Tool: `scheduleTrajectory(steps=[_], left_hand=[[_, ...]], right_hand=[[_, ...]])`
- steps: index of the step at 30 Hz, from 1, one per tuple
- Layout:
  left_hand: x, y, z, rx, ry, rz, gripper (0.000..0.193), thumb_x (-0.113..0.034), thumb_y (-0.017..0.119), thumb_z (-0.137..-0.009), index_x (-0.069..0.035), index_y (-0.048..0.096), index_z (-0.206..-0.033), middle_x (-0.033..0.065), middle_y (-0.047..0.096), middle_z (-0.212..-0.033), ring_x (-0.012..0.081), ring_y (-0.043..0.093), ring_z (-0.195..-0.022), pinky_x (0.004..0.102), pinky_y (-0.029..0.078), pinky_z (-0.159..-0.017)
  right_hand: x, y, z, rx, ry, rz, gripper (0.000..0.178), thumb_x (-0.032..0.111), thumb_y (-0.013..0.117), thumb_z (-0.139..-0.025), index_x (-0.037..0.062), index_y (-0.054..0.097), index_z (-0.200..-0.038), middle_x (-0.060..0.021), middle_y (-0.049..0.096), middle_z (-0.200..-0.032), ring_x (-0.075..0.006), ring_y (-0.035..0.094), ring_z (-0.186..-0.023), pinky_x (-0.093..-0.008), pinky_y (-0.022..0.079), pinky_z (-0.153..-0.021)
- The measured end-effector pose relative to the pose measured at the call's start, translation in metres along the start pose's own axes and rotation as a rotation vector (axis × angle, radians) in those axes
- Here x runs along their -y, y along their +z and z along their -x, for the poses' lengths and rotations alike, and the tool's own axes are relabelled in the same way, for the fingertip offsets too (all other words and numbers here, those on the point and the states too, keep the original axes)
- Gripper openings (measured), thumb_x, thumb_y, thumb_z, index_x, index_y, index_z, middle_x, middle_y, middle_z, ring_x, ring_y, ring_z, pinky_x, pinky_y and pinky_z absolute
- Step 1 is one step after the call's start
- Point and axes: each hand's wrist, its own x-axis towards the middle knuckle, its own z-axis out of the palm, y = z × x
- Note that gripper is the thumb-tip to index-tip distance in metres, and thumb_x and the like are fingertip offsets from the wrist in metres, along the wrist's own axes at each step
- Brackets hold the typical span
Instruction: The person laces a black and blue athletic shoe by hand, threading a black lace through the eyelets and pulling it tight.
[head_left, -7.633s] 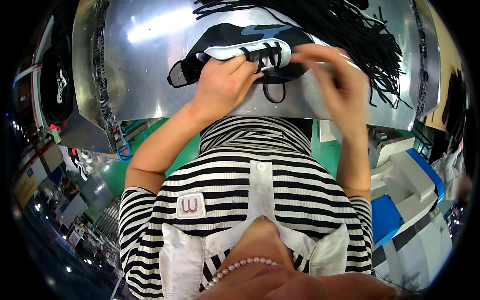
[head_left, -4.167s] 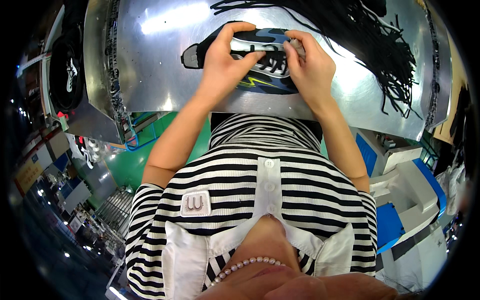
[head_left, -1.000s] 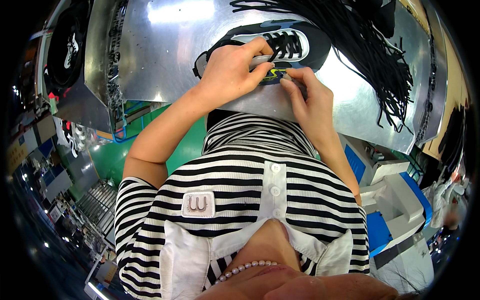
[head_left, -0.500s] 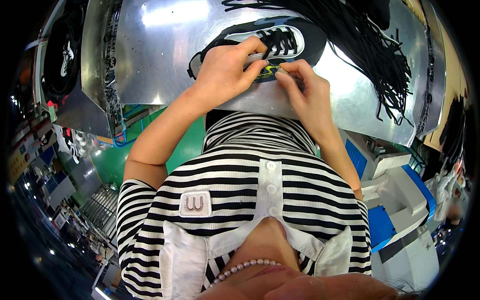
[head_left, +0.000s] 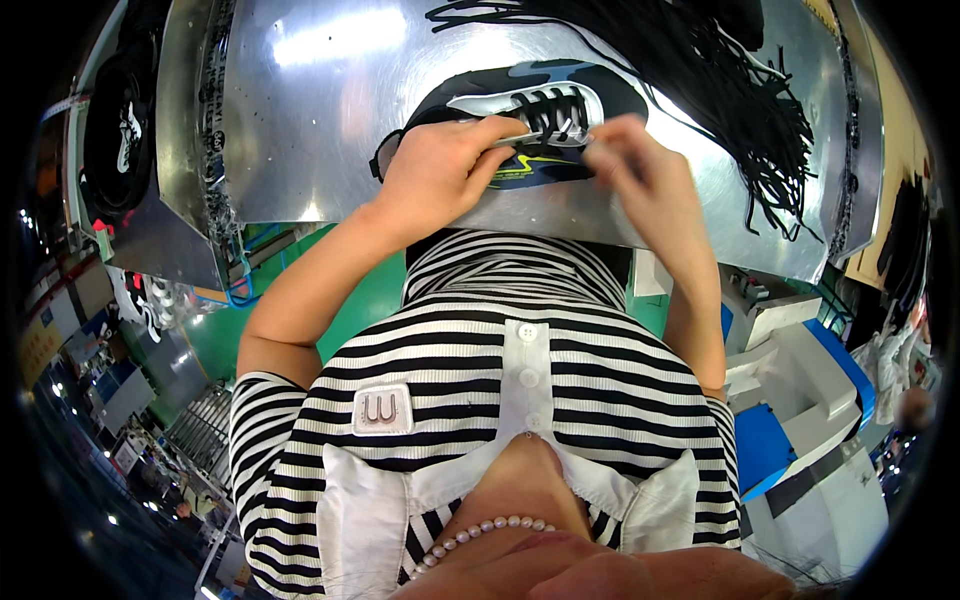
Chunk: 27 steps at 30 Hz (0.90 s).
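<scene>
A black sneaker [head_left: 520, 80] with grey-blue and yellow-green markings lies on the metal tabletop, its toe toward the right. Black lace [head_left: 552, 112] runs criss-cross through its eyelets over a pale tongue. My left hand [head_left: 440, 175] is closed, thumb and forefinger pinching the near edge of the lacing opening. At the toe end of the lacing is my right hand [head_left: 645, 170], smeared by motion. Its fingertips are bent close to the shoe, and whether they hold lace end cannot be made out.
A big bundle of loose black laces [head_left: 730, 110] spreads over the right part of the metal table [head_left: 310, 130]. To the left stands a round black container [head_left: 120, 130] with a shoe in it. A grey-and-blue machine [head_left: 790, 400] sits below the table at the right.
My right hand has drawn back to the right, away from the left hand. The shoe sits slightly lower in view, and the left hand still pinches its lacing edge.
</scene>
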Motion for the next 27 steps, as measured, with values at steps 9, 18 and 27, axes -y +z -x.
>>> scheduleTrajectory(steps=[9, 18, 27], left_hand=[[-0.01, -0.036, -0.005, 0.325, 0.042, -0.294, 0.039, -0.041, 0.067, -0.085, -0.002, 0.064, -0.079, 0.0148, 0.059, -0.058, 0.0363, 0.06, -0.057, 0.0445, 0.047, -0.054], [-0.024, -0.034, -0.017, 0.107, -0.344, 0.026, 0.036, -0.037, 0.06, -0.095, -0.001, 0.062, -0.091, 0.0139, 0.063, -0.068, 0.0318, 0.063, -0.063, 0.0398, 0.049, -0.06], [0.006, -0.025, -0.026, -0.061, -0.066, 0.154, 0.032, -0.031, 0.059, -0.096, -0.001, 0.067, -0.104, 0.0149, 0.067, -0.081, 0.0324, 0.064, -0.075, 0.0379, 0.05, -0.068]], right_hand=[[-0.025, 0.034, -0.059, -0.499, -0.293, 0.126, 0.021, 0.018, 0.064, -0.093, 0.0045, 0.063, -0.109, -0.0151, 0.07, -0.087, -0.0289, 0.069, -0.074, -0.0353, 0.052, -0.065], [-0.021, 0.033, -0.052, -0.339, -0.182, -0.208, 0.019, 0.016, 0.07, -0.088, 0.005, 0.068, -0.104, -0.0079, 0.072, -0.084, -0.0107, 0.064, -0.069, -0.0249, 0.05, -0.064], [-0.01, -0.007, -0.042, -0.295, -0.164, -0.248, 0.015, 0.015, 0.065, -0.093, 0.0007, 0.064, -0.098, -0.0005, 0.063, -0.084, -0.0062, 0.057, -0.077, -0.0215, 0.045, -0.068]])
